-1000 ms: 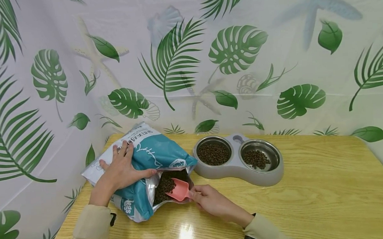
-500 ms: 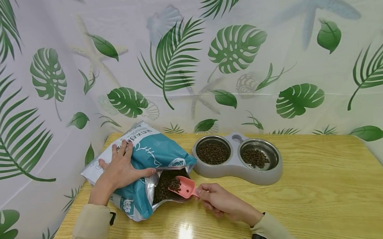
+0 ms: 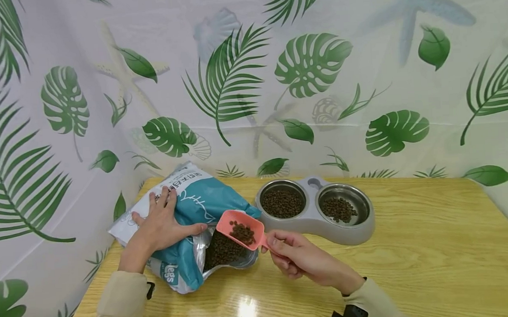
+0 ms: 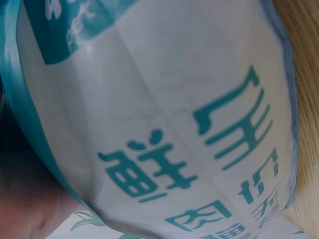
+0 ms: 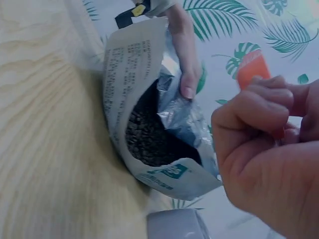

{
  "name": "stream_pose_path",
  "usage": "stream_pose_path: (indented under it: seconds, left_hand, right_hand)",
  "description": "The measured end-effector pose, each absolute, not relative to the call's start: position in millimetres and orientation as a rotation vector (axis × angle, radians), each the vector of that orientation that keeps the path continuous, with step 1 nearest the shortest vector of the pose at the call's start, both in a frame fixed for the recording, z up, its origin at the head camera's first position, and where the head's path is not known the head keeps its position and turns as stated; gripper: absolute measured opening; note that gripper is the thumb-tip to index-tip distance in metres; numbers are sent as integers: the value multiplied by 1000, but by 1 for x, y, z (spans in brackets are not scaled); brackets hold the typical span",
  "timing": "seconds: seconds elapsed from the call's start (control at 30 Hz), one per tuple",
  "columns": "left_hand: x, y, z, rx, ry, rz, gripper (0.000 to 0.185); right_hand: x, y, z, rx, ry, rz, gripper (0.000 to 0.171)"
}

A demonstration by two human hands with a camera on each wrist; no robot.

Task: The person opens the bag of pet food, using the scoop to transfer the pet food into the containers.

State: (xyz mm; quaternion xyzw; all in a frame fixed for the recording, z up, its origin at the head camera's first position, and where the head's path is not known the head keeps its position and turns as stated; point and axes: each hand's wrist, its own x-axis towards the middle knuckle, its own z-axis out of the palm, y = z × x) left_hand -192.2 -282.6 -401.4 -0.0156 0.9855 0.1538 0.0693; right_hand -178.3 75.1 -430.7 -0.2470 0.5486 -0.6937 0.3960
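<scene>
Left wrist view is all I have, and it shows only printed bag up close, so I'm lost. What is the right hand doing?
Observer: The right hand holds a pink scoop by its handle, above the open mouth of the bag.
Operator: Is anything in the scoop?
Observer: Yes, dark kibble lies in it.
Operator: Where are the bowls?
Observer: A grey double bowl stands on the table to the right of the bag; both cups hold kibble, the right one less.
Operator: And my left hand?
Observer: The left hand rests flat on top of the bag.
</scene>
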Motion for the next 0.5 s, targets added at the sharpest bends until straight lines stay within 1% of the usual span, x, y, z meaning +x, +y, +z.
stream_pose_path:
  seconds: [0.23,0.37,0.5]
  left_hand:
    - [-193,-282,-403,-48,2965,472,135]
    - [-193,-283,-403,-47,2970,470,135]
    - [-192,-283,-402,-51,2970,466,134]
  right_hand:
    - [-192,102,-417,-504,1706,-1735,33]
    - [-203,129,-411,-394,1960,-1690,35]
    - [-212,163,-413,-279,2150,-1640,42]
